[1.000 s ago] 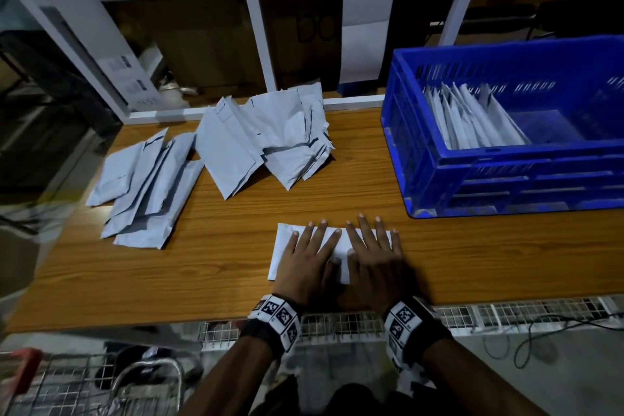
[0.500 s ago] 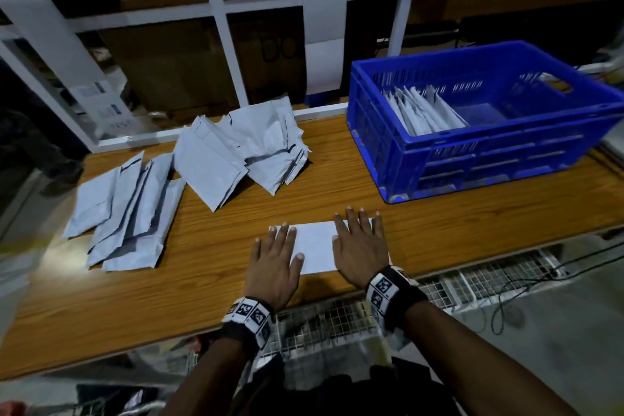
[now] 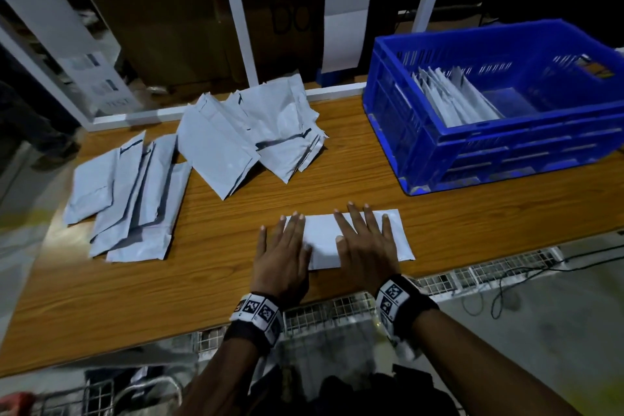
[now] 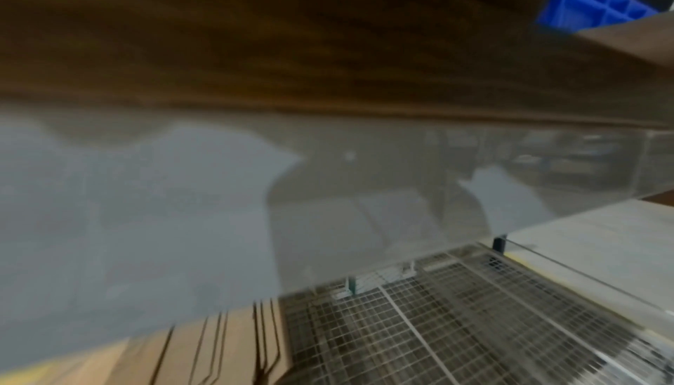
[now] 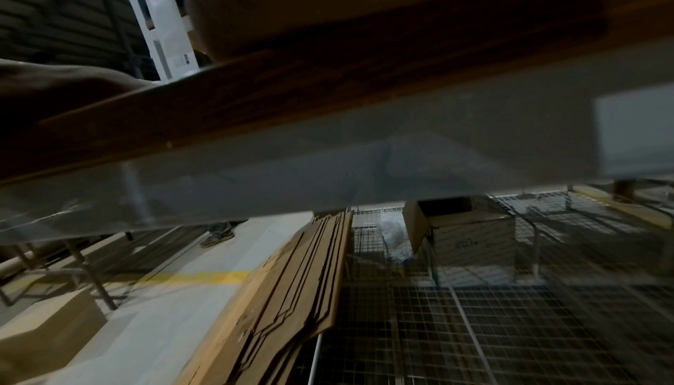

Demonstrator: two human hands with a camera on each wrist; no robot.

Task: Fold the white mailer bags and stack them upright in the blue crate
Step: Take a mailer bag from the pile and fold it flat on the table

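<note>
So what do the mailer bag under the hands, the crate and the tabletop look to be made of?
Mailer bag: thin white plastic film, probably; smooth, faint sheen, sharp fold.
Blue crate: rigid moulded plastic; slotted, ribbed walls.
Tabletop: wood-grain surface, possibly laminate; even grain.

wooden table (image 3: 236,280) | blue crate (image 3: 506,159) far right, on top | folded white mailer (image 3: 320,236) flat near front edge | loose mailer heap (image 3: 256,132) back centre | fanned mailer pile (image 3: 135,196) left | both piles apart from crate
</note>
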